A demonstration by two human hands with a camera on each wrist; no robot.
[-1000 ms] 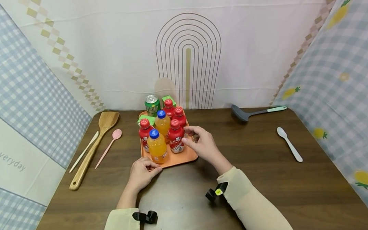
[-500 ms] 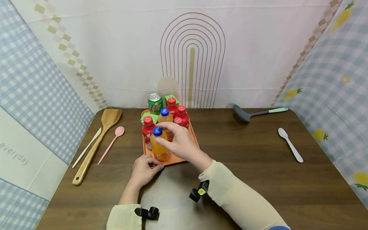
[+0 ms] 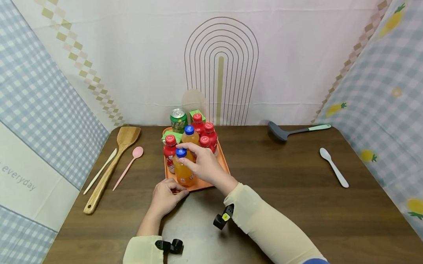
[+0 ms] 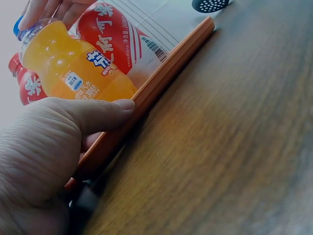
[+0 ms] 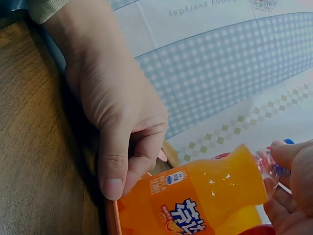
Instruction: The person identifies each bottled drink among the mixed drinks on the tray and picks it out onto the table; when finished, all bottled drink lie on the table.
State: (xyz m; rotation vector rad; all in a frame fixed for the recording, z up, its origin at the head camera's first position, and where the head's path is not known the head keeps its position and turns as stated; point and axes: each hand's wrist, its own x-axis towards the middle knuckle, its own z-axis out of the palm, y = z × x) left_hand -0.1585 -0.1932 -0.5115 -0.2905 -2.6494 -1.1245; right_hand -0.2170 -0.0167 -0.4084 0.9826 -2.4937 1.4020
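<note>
My left hand (image 3: 166,197) pinches the near rim of an orange tray (image 3: 201,184), thumb on top, as the left wrist view shows. At the tray's front stands an orange soda bottle (image 3: 184,175) with a blue cap. My right hand (image 3: 208,166) holds it at the neck, thumb and fingers around it just under the cap. Behind it is a second orange soda bottle (image 3: 189,137). Red bottles stand around them, one red bottle (image 3: 170,151) at the left and several at the right, partly behind the right hand.
A green can (image 3: 178,121) and green boxes (image 3: 172,136) stand at the tray's back. Left lie a wooden spatula (image 3: 113,164), a pink spoon (image 3: 129,166) and a thin white utensil (image 3: 100,171). Right are a grey ladle (image 3: 278,132) and a white spoon (image 3: 334,168). Cloth walls surround the table.
My right hand has moved left from beside the front right red bottle to the neck of the front orange soda bottle. The left hand stays at the tray's rim.
</note>
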